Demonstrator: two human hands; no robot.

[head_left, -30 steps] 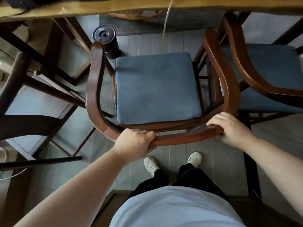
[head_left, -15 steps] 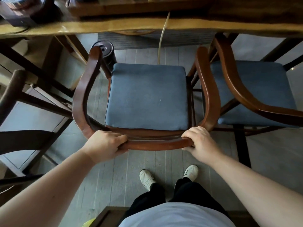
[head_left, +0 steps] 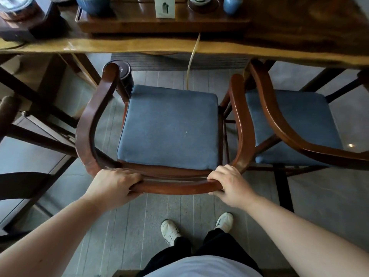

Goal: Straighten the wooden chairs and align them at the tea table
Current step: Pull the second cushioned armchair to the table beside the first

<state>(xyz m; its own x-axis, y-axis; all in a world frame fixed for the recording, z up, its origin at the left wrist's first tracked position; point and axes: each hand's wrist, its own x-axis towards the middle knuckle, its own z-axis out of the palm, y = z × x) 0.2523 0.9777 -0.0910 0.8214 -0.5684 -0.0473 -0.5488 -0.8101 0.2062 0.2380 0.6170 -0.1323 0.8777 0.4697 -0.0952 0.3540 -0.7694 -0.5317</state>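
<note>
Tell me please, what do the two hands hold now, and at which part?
Both hands hold the wooden chair by its curved back rail: the left hand near the left bend, the right hand near the right bend.

reddish-brown chair frame (head_left: 175, 187), blue seat cushion (head_left: 169, 126).

Middle chair (head_left: 167, 128) faces the counter (head_left: 139, 46), seat front just short of its edge. Second chair (head_left: 295, 126) just beside it on the right, armrests nearly touching. Left hand (head_left: 113, 185) and right hand (head_left: 231, 185) on the middle chair's back rail. Tray (head_left: 159, 25) on the counter. Canister (head_left: 124, 76) on the floor, front-left of the seat.
</note>
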